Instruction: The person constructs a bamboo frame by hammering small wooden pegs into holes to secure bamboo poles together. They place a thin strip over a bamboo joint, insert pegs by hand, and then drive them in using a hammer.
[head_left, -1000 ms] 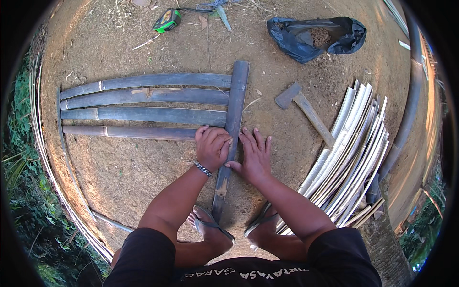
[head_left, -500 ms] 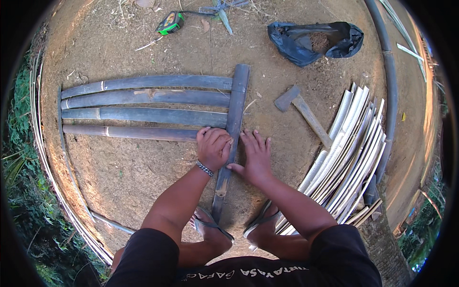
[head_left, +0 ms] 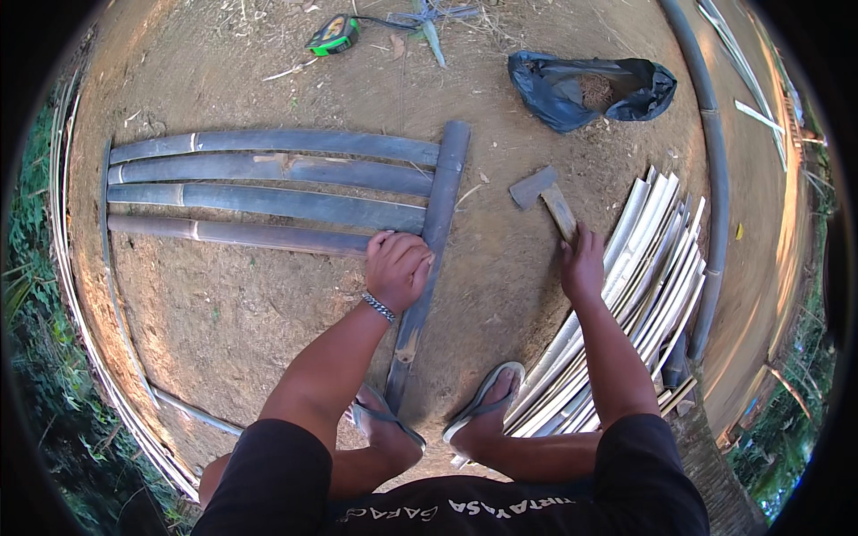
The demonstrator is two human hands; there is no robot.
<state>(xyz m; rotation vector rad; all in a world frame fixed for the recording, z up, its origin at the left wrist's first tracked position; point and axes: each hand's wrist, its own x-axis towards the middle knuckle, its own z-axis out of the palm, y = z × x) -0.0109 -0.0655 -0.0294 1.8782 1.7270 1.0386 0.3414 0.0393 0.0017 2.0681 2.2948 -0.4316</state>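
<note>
Four dark bamboo slats lie side by side on the ground, their right ends meeting a dark bamboo pole. At the end of the nearest bamboo slat, my left hand is closed over it, right against the pole. To the right lies a hatchet with a wooden handle. My right hand has its fingers wrapped round the lower part of that handle, hiding its end. The hatchet's head appears to rest on the soil.
A heap of pale split bamboo strips lies beside my right forearm. An open black plastic bag and a green-and-black tape measure are farther off. A long dark pole runs along the right. My sandalled feet flank the pole's near end.
My right hand has left the bamboo pole, moved right and taken hold of the hatchet's handle. The left hand stays at the slat's end. The whole view has shifted slightly.
</note>
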